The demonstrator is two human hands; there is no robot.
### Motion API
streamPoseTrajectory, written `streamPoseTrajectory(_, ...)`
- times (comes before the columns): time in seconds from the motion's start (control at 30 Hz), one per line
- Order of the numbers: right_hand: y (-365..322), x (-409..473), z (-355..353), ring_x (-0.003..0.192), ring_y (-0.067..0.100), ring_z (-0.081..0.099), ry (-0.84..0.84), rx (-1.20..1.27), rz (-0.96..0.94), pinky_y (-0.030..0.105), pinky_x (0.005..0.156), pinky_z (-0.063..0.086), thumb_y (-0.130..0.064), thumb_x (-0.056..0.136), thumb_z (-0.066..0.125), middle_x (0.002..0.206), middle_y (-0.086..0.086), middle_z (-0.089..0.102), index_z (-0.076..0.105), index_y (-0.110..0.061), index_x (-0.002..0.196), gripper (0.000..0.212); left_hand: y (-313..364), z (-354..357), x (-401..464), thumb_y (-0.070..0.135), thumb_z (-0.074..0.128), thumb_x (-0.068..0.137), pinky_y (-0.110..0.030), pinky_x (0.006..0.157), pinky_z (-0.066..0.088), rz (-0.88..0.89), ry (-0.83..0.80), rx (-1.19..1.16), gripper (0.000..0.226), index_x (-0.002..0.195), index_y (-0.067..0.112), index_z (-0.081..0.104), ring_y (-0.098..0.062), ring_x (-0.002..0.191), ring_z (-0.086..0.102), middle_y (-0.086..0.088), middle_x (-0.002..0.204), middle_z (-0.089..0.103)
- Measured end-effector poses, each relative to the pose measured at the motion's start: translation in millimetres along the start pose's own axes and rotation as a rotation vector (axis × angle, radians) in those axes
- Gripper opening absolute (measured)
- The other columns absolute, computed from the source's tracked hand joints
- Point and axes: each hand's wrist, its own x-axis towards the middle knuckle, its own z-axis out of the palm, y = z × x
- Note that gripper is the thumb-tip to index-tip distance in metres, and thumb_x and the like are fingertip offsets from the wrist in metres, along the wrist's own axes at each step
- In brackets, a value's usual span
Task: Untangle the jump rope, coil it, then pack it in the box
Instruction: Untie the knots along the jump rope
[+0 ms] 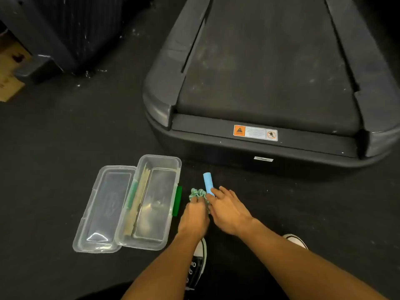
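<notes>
Both forearms reach in from the bottom of the frame toward the dark floor (pixel 65 148), above a black lace-up sneaker (pixel 195 265) with a white toe cap. The left hand (pixel 194 217) lies palm down with its fingers curled onto a bunched green jump rope (pixel 195 193), gripping the coil against the floor. The right hand (pixel 229 210) sits just beside it, touching the rope's right edge, its fingers closed over the lower end of a light blue handle (pixel 208 182) that points away from the person. How many loops the bundle holds is hard to tell, since the hands cover most of it.

Just left of the rope stands a clear plastic box (pixel 151 202), open, with a green latch (pixel 177 201) on the side facing the hands. Its hinged lid (pixel 106 208) lies flat to the left. Inside, what looks like a pale wooden strip leans along the box's left wall. Beyond the hands sits the rear end of a black treadmill (pixel 268 87) bearing an orange and white warning sticker (pixel 255 132).
</notes>
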Motion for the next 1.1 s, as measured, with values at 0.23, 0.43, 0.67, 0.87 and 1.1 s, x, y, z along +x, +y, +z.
streamPoseTrajectory(0.23, 6, 40, 22, 0.135, 0.031, 0.04, -0.102, 0.028, 0.044, 0.049, 0.11, 0.04, -0.018, 0.095, 0.055, 0.149, 0.009, 0.042, 0.042, -0.017, 0.143, 0.05, -7, 12, 32, 0.015, 0.064, 0.095, -0.036, 0.096, 0.054, -0.143, 0.031, 0.052, 0.05, 0.14, 0.013, 0.042, -0.023, 0.116, 0.057, -0.013, 0.139, 0.043)
streamPoseTrajectory(0.43, 12, 66, 35, 0.137, 0.032, 0.034, -0.107, 0.106, 0.023, 0.051, 0.11, 0.038, -0.025, 0.098, 0.048, 0.157, 0.002, 0.033, 0.035, -0.018, 0.149, 0.053, -10, 24, 42, 0.018, 0.068, 0.093, -0.036, 0.09, 0.057, -0.146, 0.068, 0.05, 0.055, 0.139, 0.012, 0.039, -0.023, 0.111, 0.059, -0.012, 0.139, 0.04)
streamPoseTrajectory(0.67, 21, 74, 37, 0.131, 0.036, 0.032, -0.175, 0.082, 0.107, 0.054, 0.107, 0.036, -0.041, 0.098, 0.036, 0.156, 0.005, 0.023, 0.04, -0.021, 0.144, 0.051, -16, 24, 45, 0.013, 0.067, 0.093, -0.033, 0.092, 0.054, -0.169, 0.129, -0.209, 0.064, 0.146, 0.016, 0.032, -0.022, 0.115, 0.06, -0.007, 0.143, 0.041)
streamPoseTrajectory(0.87, 31, 67, 31, 0.13, 0.038, 0.036, -0.126, 0.206, 0.172, 0.047, 0.108, 0.036, -0.032, 0.097, 0.042, 0.149, 0.008, 0.029, 0.053, -0.01, 0.128, 0.04, -17, 7, 51, -0.005, 0.065, 0.083, -0.032, 0.094, 0.051, -0.298, 0.126, -0.695, 0.066, 0.141, 0.015, 0.041, -0.023, 0.111, 0.06, -0.008, 0.12, 0.058)
streamPoseTrajectory(1.1, 30, 49, -20, 0.123, 0.032, 0.047, 0.087, 0.287, 0.159, 0.045, 0.095, 0.048, -0.016, 0.091, 0.054, 0.138, 0.009, 0.044, 0.047, -0.013, 0.13, 0.04, 11, -67, 57, -0.008, 0.056, 0.082, -0.031, 0.07, 0.054, -0.185, -0.127, -0.96, 0.04, 0.114, 0.015, 0.061, -0.022, 0.089, 0.063, -0.009, 0.102, 0.062)
